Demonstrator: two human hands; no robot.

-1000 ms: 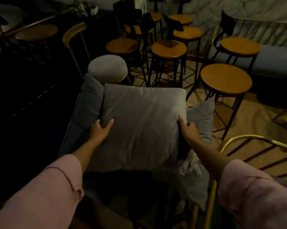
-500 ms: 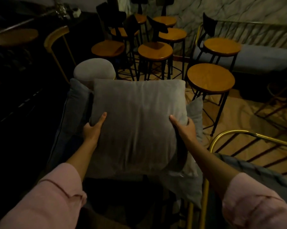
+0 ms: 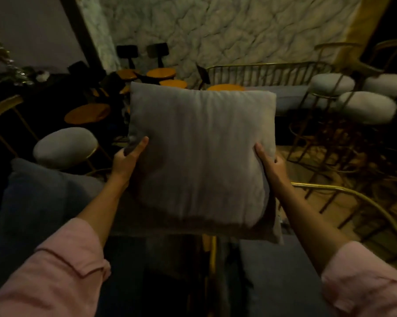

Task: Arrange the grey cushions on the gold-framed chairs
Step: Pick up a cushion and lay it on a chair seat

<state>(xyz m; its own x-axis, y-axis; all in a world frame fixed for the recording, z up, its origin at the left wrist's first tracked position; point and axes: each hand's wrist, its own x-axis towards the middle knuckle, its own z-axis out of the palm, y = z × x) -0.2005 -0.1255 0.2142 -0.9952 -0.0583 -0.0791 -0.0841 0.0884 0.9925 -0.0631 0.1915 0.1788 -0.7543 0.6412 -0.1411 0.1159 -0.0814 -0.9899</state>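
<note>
Off the pile now: cushion [image 3: 199, 156] (raised)

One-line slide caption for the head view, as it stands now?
Left hand and right hand hold a grey cushion up by its side edges, amid stools and gold-framed chairs.

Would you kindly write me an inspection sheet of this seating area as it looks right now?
Surface: dark seat pad at lower left, low in the view; dim light.
Job's things: grey cushion held up in the air, flat face to the camera; gold-framed bench stands by the wall behind it.
Clutter: round wooden stools at left and behind; pale padded stools at right, another at left.
Grippers: left hand grips the cushion's left edge, right hand its right edge.
Cables: nothing seen.
Surroundings: marble-patterned wall; gold rail at lower right.
</note>
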